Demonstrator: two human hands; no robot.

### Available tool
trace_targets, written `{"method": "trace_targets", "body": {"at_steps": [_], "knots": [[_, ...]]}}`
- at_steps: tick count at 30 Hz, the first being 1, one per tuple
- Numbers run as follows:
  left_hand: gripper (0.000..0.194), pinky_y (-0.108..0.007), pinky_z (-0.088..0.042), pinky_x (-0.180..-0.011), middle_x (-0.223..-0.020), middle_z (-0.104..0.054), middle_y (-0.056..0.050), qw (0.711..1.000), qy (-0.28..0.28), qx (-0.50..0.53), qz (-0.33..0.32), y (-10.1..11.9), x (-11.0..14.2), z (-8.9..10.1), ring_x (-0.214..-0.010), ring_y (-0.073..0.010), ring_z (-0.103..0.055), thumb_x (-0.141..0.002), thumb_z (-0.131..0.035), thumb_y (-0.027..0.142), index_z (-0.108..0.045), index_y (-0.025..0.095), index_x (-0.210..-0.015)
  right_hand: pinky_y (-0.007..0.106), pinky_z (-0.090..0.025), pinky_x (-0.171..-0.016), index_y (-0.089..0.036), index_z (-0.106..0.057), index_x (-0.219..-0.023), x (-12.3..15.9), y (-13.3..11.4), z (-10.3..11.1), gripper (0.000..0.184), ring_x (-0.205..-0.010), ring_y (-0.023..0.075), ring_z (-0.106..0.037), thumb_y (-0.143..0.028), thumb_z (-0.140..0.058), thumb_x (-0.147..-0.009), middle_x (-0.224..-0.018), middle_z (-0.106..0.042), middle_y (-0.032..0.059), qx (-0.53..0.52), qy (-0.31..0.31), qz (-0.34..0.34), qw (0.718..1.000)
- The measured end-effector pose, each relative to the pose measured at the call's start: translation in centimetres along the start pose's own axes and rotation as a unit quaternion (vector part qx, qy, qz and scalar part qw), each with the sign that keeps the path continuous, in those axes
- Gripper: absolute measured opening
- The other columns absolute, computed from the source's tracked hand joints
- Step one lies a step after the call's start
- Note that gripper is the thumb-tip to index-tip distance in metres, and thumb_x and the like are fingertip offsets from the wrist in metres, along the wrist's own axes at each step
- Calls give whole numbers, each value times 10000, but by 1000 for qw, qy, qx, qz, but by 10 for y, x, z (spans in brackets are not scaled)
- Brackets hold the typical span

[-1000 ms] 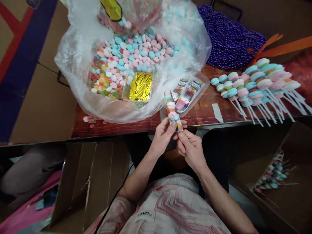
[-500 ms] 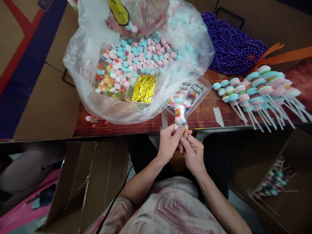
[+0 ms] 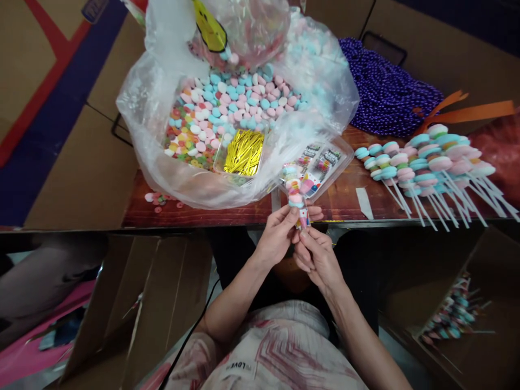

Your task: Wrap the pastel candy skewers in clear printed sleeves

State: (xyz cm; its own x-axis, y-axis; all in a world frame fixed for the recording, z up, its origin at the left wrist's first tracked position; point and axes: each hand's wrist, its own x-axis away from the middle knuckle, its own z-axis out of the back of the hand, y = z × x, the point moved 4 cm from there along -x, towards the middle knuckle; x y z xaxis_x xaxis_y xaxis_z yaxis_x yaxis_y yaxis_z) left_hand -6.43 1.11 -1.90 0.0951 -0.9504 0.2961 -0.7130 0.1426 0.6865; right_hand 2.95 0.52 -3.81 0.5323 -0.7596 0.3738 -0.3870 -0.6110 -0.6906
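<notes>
A candy skewer in a clear printed sleeve (image 3: 296,196) stands upright just in front of the table edge. My left hand (image 3: 277,234) pinches it near the sleeve's lower end. My right hand (image 3: 317,255) grips the bottom of the same skewer, fingers curled. Beyond them a big clear plastic bag (image 3: 170,108) holds pink, blue and white round candies (image 3: 239,100) and a small tub of gold twist ties (image 3: 244,153). A clear tray of printed sleeves (image 3: 323,157) lies beside the bag.
Finished unwrapped candy skewers (image 3: 422,157) with white sticks lie on the wooden table (image 3: 345,200) at the right. Purple beads (image 3: 385,92) and orange ribbon (image 3: 467,111) sit behind. Open cardboard boxes stand below, left (image 3: 134,303) and right (image 3: 450,314), the right one holding skewers.
The skewer has stayed in both hands, tilting slightly and shifting as my fingers work at its lower end. The camera view has drifted a little leftward.
</notes>
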Motion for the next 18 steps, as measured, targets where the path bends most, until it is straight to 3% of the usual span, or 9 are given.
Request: {"method": "trace_targets", "body": {"at_steps": [4, 8, 11, 14, 18], "knots": [[470, -259, -528, -653, -1041, -785, -160, 1000, 7, 0, 7, 2, 2, 2, -1051, -320, -742, -794, -767, 544, -740, 140, -1034, 124, -204, -306, -154, -660, -737, -1, 6, 0, 298, -313, -5, -179, -418, -766, -826, -406, -395, -104, 12, 6, -6, 1000], [479, -185, -332, -453, -970, -789, -161, 999, 18, -27, 13, 3, 2, 4, -910, -266, -761, -779, -773, 539, -741, 132, -1028, 127, -201, -306, -159, -652, -726, -2, 7, 2, 315, -321, -1, -186, -437, -770, -816, -412, -397, -102, 34, 20, -1, 999], [440, -192, -262, -430, -906, -791, -149, 999, 27, -47, 3, 1, 1, 6, -709, -180, -718, -788, -760, 523, -749, 133, -993, 123, -199, -305, -157, -658, -720, -3, 7, 1, 317, -321, 0, -196, -437, -783, -802, -411, -403, -100, 36, 28, 5, 999], [411, -207, -249, -429, -861, -790, -120, 996, 39, -78, -19, -2, 1, 9, -520, -92, -568, -830, -715, 524, -759, 145, -980, 120, -203, -301, -153, -667, -715, -3, 7, -2, 309, -319, -3, -196, -424, -795, -792, -408, -415, -96, 22, 32, 5, 999], [340, -216, -325, -475, -884, -794, -102, 994, 36, -98, -44, -2, 3, 10, -509, -74, -502, -880, -682, 478, -768, 165, -978, 119, -204, -294, -154, -664, -715, -5, 2, -8, 299, -318, -5, -171, -411, -797, -793, -402, -405, -102, 6, 24, -1, 1000]]}}
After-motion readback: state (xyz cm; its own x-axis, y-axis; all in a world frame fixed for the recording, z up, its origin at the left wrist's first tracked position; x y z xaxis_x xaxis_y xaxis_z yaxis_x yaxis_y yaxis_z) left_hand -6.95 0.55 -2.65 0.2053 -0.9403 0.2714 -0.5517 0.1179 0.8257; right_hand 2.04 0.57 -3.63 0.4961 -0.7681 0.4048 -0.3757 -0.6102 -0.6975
